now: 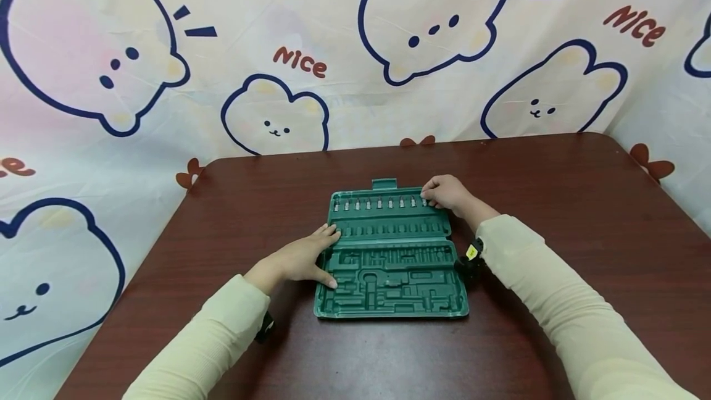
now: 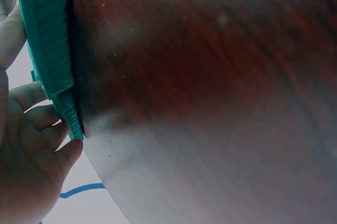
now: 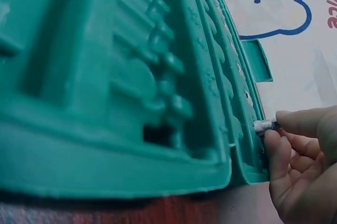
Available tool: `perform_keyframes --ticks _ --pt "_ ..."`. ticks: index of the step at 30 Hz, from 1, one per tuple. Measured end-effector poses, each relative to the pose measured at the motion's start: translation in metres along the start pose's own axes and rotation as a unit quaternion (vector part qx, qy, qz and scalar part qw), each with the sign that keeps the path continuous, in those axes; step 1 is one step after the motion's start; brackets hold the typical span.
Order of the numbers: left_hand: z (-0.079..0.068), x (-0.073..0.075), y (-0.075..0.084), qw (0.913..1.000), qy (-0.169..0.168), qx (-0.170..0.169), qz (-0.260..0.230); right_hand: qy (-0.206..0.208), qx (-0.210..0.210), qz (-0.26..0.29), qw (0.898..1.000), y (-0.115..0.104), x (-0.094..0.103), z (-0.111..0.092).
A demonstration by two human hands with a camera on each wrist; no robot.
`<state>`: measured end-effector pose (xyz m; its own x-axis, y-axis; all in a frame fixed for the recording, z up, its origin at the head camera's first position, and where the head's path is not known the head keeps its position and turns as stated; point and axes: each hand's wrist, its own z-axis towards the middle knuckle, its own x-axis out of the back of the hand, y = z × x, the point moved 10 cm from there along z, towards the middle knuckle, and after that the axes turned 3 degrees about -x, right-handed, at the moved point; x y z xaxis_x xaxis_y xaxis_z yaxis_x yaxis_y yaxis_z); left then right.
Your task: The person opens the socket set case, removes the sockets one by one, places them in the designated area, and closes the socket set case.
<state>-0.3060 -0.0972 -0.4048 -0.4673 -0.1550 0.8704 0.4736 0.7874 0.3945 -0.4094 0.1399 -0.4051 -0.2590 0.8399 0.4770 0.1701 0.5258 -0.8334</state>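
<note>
An unfolded green plastic tool case (image 1: 391, 315) lies on the table. Its far half carries a row of small silver sockets (image 1: 379, 203) along the back edge. At the right end of that row, my right hand (image 1: 449, 193) pinches a small metal socket (image 3: 263, 126) between thumb and forefinger, close over its slot. My left hand (image 1: 300, 257) rests along the case's left side near the hinge, thumb and fingers spread. The left wrist view shows its fingertips touching the case's side wall (image 2: 45, 29).
The case's near half holds moulded recesses (image 1: 371, 286) of many shapes. A latch tab (image 1: 384, 184) sticks out at the far edge. Brown wood-grain table (image 1: 266, 190) surrounds the case, and a curtain (image 1: 344, 104) with cartoon bears hangs behind.
</note>
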Motion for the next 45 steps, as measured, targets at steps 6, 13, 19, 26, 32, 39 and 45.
perform_keyframes --ticks 6,13,19,26,32,39,45 --pt "0.000 -0.001 -0.002 0.9999 0.000 0.004 0.010 -0.001 0.009 0.015 1.000 0.000 -0.001 -0.003" --pt "-0.001 -0.001 -0.002 0.9999 -0.002 0.009 0.007 0.000 0.023 0.049 0.999 0.000 0.000 -0.007" --pt "-0.001 0.000 -0.002 0.9998 -0.003 0.008 0.015 0.016 0.023 0.090 0.996 0.001 0.004 -0.009" --pt "-0.002 0.002 -0.002 0.9992 -0.010 0.008 0.037 0.015 0.032 0.131 0.991 -0.001 0.009 -0.016" --pt "-0.001 0.002 -0.002 0.9992 -0.015 0.011 0.035 0.022 0.031 0.133 0.990 0.004 0.021 -0.025" --pt "-0.002 0.002 -0.001 0.9992 -0.013 0.010 0.036 0.030 0.034 0.133 0.990 0.008 0.036 -0.034" --pt "-0.002 0.003 0.000 0.9993 -0.011 0.007 0.034 0.041 0.038 0.121 0.991 0.015 0.049 -0.043"
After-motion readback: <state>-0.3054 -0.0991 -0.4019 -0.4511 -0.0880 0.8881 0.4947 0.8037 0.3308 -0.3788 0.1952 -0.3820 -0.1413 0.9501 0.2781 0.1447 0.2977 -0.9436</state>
